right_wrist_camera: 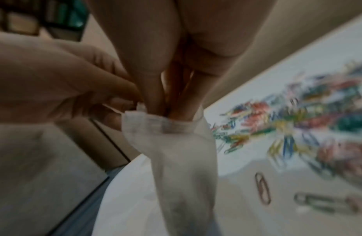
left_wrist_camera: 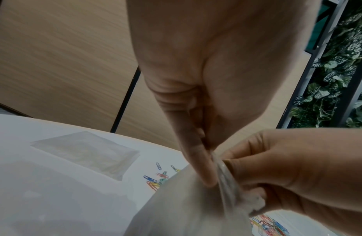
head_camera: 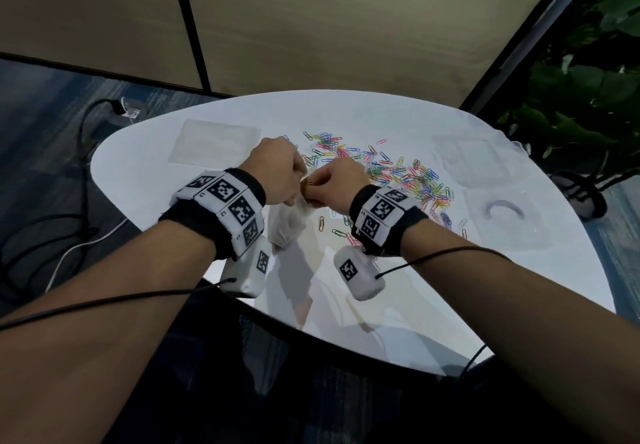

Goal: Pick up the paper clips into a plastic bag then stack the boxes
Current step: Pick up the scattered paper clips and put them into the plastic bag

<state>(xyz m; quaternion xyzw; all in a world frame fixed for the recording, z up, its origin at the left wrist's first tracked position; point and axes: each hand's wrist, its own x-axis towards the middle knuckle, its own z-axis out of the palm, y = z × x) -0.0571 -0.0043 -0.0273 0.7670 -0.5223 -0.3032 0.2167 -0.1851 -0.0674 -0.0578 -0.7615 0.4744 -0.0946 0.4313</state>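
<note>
Early stage: left hand (head_camera: 277,170) pinches the plastic bag (right_wrist_camera: 176,153) rim, held just above the tabletop (head_camera: 173,180); right hand (head_camera: 337,180) has fingers pushed into the bag's mouth, spreading it. Paper clips (head_camera: 398,173) nearly all lie loose beyond the hands, w/ none seen bagged. Clear boxes (head_camera: 474,159) at right sit unstacked, so bagging & stacking both remain.

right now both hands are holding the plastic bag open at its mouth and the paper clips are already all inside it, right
Not quite. The left hand and right hand do hold the plastic bag at its mouth, but the paper clips are not inside it: the head view shows them scattered across the white table, beyond and to the right of the hands.
</note>
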